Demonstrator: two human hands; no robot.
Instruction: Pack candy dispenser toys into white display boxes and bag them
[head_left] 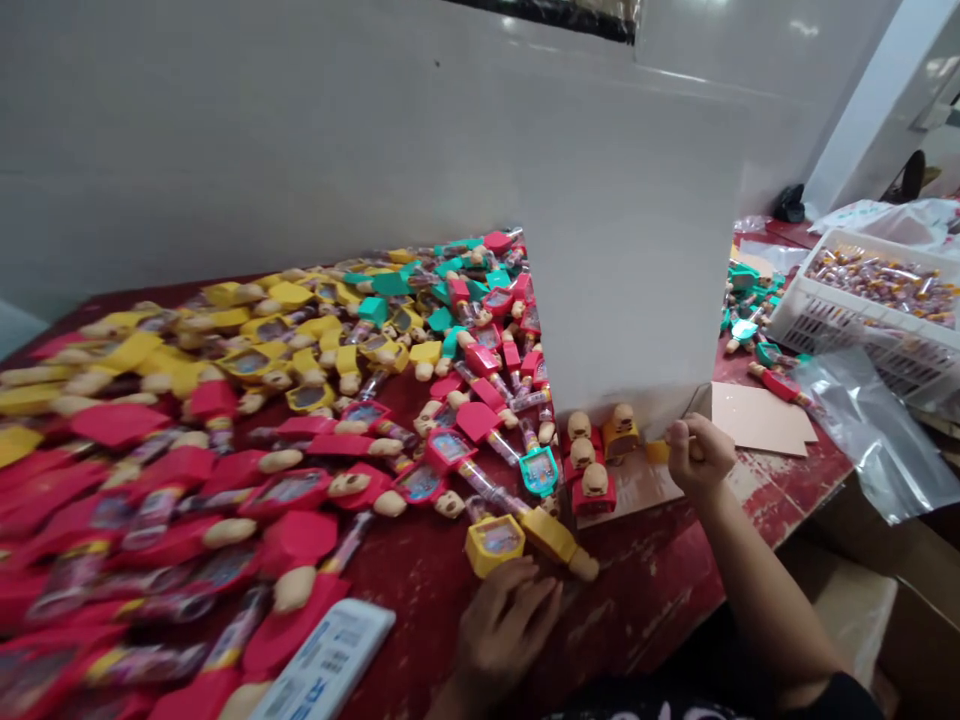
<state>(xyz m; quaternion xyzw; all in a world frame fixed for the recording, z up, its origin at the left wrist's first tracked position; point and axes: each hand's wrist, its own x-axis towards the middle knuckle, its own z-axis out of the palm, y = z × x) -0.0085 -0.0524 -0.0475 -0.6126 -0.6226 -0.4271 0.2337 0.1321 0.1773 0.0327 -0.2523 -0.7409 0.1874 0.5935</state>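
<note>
My right hand (700, 455) is closed round the head end of a yellow toy (657, 452), beside an upright display box (630, 240) with a pale tall back panel. Several toys with tan heads, red and one yellow (621, 432), stand upright in its left part. On the red table lies my left hand (508, 625), its slightly bent fingers apart, close to a yellow toy with a clear window (495, 540). Another yellow toy (559, 540) lies just beyond its fingertips. The left palm faces down, with nothing visible in it.
Heaps of red (300, 540), yellow (255, 362) and green toys cover the table's left and back. A white-and-blue packet (326, 662) lies in front. At the right are flat cardboard (761, 418), a plastic bag (877, 425) and a white basket (874, 300) of small wrapped items.
</note>
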